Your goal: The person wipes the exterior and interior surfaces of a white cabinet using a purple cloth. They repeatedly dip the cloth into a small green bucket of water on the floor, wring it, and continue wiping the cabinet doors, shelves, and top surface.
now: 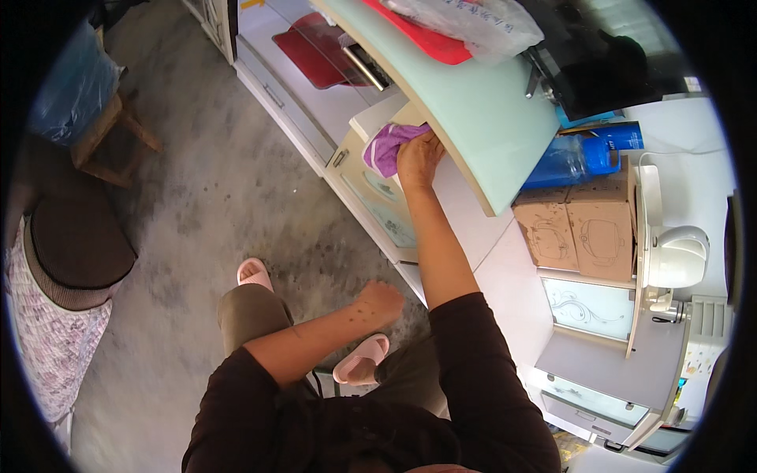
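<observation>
My right hand [420, 156] grips a purple cloth [387, 148] with a white edge. Hand and cloth are at a cream cabinet part just below the overhanging pale green glass top [473, 112]; some fingertips are hidden by that top's edge. My left hand [380, 304] hangs above the floor in front of my body, its fingers curled, with nothing seen in it. Below the cloth, the cabinet's low door [378, 201] bears frosted floral glass.
A crumpled plastic bag [473, 23] lies on the glass top near a black screen [615, 53]. Beyond stand a blue bottle [562, 159], a cardboard box [600, 236] and a white kettle [677, 257]. A wooden stool [97, 145] and a brown-topped seat [80, 254] are at left.
</observation>
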`<action>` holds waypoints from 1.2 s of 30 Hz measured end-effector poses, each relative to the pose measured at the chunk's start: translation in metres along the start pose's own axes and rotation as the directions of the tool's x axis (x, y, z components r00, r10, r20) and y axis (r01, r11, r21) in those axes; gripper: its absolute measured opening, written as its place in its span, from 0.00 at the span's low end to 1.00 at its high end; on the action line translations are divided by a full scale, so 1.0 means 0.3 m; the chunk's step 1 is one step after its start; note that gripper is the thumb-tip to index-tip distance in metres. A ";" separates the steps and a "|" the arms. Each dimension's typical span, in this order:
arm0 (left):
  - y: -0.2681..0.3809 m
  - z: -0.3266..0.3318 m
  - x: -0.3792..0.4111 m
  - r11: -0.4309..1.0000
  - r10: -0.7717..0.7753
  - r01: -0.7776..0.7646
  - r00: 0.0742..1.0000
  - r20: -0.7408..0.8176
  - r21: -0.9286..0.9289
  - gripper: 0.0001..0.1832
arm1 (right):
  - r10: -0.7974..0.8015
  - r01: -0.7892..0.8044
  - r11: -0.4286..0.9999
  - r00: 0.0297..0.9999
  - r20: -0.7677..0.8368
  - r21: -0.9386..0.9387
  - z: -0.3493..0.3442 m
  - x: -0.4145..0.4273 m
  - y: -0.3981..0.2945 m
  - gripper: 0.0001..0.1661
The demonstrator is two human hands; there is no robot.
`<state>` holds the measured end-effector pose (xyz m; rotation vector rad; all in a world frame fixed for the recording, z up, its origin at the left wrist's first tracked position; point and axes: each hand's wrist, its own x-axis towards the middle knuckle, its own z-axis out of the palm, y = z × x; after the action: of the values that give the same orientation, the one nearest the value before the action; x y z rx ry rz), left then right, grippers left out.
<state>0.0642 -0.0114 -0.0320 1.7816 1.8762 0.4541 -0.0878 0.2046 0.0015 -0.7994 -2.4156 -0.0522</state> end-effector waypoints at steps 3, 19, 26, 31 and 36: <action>-0.002 -0.030 -0.003 1.000 0.012 -0.013 1.000 -0.025 -0.014 0.09 | -0.023 0.035 0.997 0.988 0.152 -0.071 -0.079 -0.049 0.026 0.26; -0.088 -0.090 -0.020 1.000 0.015 -0.018 0.986 0.169 0.020 0.22 | -0.052 0.103 0.905 0.990 -0.133 0.413 -0.787 0.137 0.180 0.22; -0.043 -0.098 -0.007 1.000 -0.006 -0.001 0.972 0.235 0.030 0.22 | -0.308 0.312 0.950 0.924 0.225 0.018 -0.487 0.304 0.166 0.29; -0.111 -0.081 -0.021 0.998 -0.032 0.018 0.962 0.273 0.055 0.23 | -0.563 0.530 0.826 0.795 0.224 0.193 -0.574 0.176 -0.015 0.27; -0.072 -0.094 0.020 0.999 -0.020 0.011 0.965 0.260 0.034 0.23 | -0.263 0.275 0.961 0.912 0.316 0.006 -0.594 0.298 0.340 0.27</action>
<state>0.0302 -0.0043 -0.0220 1.7507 1.7203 0.1734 0.0042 0.2980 0.1833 -0.5148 -2.8242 -0.0855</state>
